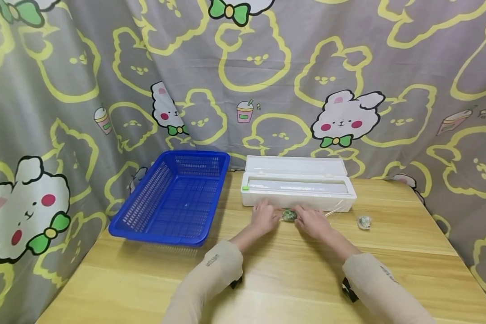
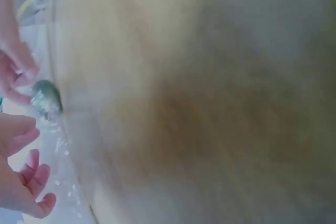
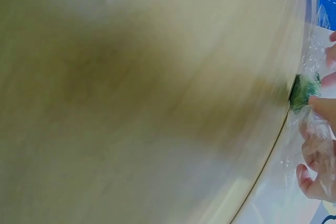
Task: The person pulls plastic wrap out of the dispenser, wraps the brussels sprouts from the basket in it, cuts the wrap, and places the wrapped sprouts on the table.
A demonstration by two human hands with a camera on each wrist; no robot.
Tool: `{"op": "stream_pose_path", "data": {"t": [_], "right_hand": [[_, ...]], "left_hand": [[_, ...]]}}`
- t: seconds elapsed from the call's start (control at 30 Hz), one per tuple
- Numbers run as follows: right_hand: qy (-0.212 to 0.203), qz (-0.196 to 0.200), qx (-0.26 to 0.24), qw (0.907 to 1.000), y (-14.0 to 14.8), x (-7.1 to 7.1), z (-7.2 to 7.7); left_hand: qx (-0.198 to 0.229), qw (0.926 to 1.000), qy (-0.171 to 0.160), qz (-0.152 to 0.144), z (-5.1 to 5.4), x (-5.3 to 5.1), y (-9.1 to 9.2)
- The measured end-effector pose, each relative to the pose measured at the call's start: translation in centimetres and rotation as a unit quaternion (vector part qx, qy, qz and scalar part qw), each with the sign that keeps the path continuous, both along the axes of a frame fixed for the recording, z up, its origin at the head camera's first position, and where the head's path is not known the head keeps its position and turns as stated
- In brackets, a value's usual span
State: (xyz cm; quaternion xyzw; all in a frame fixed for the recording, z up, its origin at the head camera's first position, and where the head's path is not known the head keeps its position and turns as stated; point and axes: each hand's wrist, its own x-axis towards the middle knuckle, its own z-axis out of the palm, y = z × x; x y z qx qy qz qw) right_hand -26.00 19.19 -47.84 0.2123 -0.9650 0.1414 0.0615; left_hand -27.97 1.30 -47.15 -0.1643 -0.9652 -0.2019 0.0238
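A small rounded green thing, partly wrapped in clear plastic film [image 3: 317,48], lies between the hands at the front of a white cling-film box; its exact kind is unclear. My left hand [image 1: 264,217] is on its left, where thumb and forefinger appear to pinch the film. My right hand [image 1: 312,221] holds the green thing [image 1: 289,215] from the right, its thumb touching it and film lying over its fingers [image 3: 317,153]. The lid of the cling-film box [image 1: 299,201] stands raised at the back.
On the left stands a blue plastic basket [image 1: 162,237] with slotted walls. A small film-wrapped bundle [image 1: 364,222] lies right of the box on the wooden table [image 1: 283,279]. A patterned curtain [image 1: 267,67] hangs close behind.
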Motion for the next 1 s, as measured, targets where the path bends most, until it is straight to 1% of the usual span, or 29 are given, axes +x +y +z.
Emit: {"op": "stream_pose_path", "data": {"t": [0.07,0.1,0.13,0.2,0.27,0.3,0.43,0.53,0.6,0.67,0.7,0.73,0.8,0.9,1.0], "right_hand": [[0.004,0.004,-0.004,1.0,0.1,-0.1,0.0],[0.007,0.002,-0.009,0.9999,0.2,-0.1,0.0],[0.011,0.001,-0.012,0.9999,0.3,-0.2,0.0],[0.021,-0.002,-0.02,0.9996,0.3,-0.4,0.0],[0.033,-0.004,-0.025,0.9991,0.3,-0.5,0.0],[0.038,-0.006,-0.029,0.9988,0.2,-0.6,0.1],[0.041,-0.004,-0.04,0.9984,-0.1,-0.8,0.0],[0.032,-0.01,-0.046,0.9984,-0.3,-0.8,-0.2],[0.033,-0.014,-0.045,0.9983,-0.3,-0.8,-0.3],[0.036,-0.018,-0.04,0.9984,-0.3,-0.7,-0.4],[0.038,-0.018,-0.037,0.9984,-0.2,-0.7,-0.5],[0.037,-0.017,-0.036,0.9985,-0.2,-0.7,-0.5],[0.035,-0.015,-0.033,0.9987,-0.3,-0.6,-0.6],[0.029,-0.015,-0.034,0.9989,-0.4,-0.5,-0.6],[0.028,-0.018,-0.038,0.9987,-0.5,-0.5,-0.6]], "left_hand": [[0.05,0.9987,0.01,0.008,0.7,0.0,-0.6],[0.083,0.9964,0.016,0.011,1.1,0.0,-0.8],[0.117,0.9927,0.024,0.016,1.6,0.0,-1.1],[0.188,0.9808,0.045,0.029,2.3,-0.1,-1.5],[0.25,0.9644,0.07,0.047,2.9,-0.3,-1.7],[0.272,0.9564,0.089,0.058,3.0,-0.4,-1.8],[0.343,0.9198,0.155,0.11,2.8,-0.9,-2.0],[0.389,0.8941,0.169,0.144,2.4,-1.1,-2.0],[0.41,0.8812,0.167,0.167,2.1,-1.3,-2.0],[0.423,0.8723,0.159,0.187,1.9,-1.4,-2.0],[0.424,0.8704,0.155,0.198,1.8,-1.5,-2.0],[0.42,0.8701,0.151,0.21,1.7,-1.6,-2.1],[0.402,0.8739,0.142,0.233,1.4,-1.7,-2.2],[0.364,0.8843,0.13,0.262,1.0,-2.0,-2.5],[0.333,0.8949,0.111,0.275,0.7,-2.5,-2.8]]}}
